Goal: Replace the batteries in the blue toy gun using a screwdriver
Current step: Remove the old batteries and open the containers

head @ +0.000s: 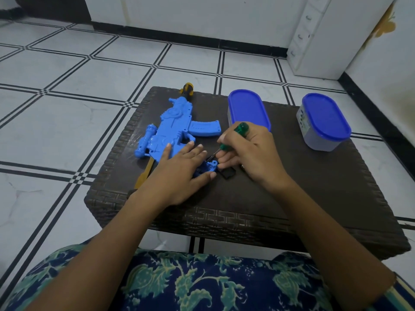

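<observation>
Floral cloth (202, 283) across the lap, both forearms reaching over it to the dark woven tabletop (314, 198). The blue toy gun (177, 129) lies flat there, muzzle pointing away. The left hand (179, 171) is spread over its near end with fingers straight, pressing it down rather than clutching it. The right hand (247, 153) has its grip curled tight round the green screwdriver (241, 129), and the thin shaft angles down into the open blue housing by the left fingertips. A small black cover (229, 174) sits on the tabletop just beside that spot, so this looks like work inside the battery bay. No batteries are visible from here.

To do it well, the pressing hand should stay firm so the toy can't skate. The tip should go in gently and lever without stabbing, well clear of those left fingers. Two blue-lidded tubs (248, 108) (325, 122) stand behind.
</observation>
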`<act>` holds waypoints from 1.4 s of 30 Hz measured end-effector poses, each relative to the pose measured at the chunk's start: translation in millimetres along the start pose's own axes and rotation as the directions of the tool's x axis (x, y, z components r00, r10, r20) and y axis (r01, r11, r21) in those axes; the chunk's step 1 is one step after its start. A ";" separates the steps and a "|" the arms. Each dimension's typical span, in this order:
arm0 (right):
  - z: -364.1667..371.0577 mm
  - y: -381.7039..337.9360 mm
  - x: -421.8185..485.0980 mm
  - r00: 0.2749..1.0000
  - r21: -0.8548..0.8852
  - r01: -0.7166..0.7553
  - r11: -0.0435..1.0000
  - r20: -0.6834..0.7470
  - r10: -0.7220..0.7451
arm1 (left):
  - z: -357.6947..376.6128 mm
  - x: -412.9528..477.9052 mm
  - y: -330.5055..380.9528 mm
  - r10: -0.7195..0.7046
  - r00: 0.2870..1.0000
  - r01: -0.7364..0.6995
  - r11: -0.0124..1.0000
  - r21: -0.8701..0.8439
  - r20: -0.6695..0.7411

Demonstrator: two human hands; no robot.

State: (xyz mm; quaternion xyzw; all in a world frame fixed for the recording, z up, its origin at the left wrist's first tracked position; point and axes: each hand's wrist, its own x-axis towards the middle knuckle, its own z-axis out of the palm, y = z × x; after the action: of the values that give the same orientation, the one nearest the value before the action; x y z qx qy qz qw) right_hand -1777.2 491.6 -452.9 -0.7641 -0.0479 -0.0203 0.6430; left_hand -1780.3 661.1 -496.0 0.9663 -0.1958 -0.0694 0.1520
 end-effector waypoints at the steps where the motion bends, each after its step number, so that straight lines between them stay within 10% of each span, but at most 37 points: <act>1: -0.3 -0.3 0.4 1.000 0.008 -0.009 1.000 0.000 0.009 | -0.1 0.0 -0.2 -0.005 1.000 0.004 1.000 -0.018 -0.004; 22: -12.9 1.3 2.9 0.998 0.095 -0.039 0.995 -0.049 0.044 | -10.6 10.7 -1.2 -0.236 0.961 0.156 0.891 -0.426 -0.141; 42: -11.9 2.2 4.7 0.996 0.075 -0.007 0.997 -0.089 0.014 | -16.3 2.3 0.6 -0.140 0.936 0.044 0.957 -0.288 -0.322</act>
State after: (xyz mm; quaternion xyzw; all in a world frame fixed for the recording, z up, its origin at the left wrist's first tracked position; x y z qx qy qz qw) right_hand -1771.9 479.7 -452.6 -0.7381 -0.0158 -0.0493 0.6727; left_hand -1775.2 664.1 -480.5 0.9413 -0.1090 0.0641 0.3130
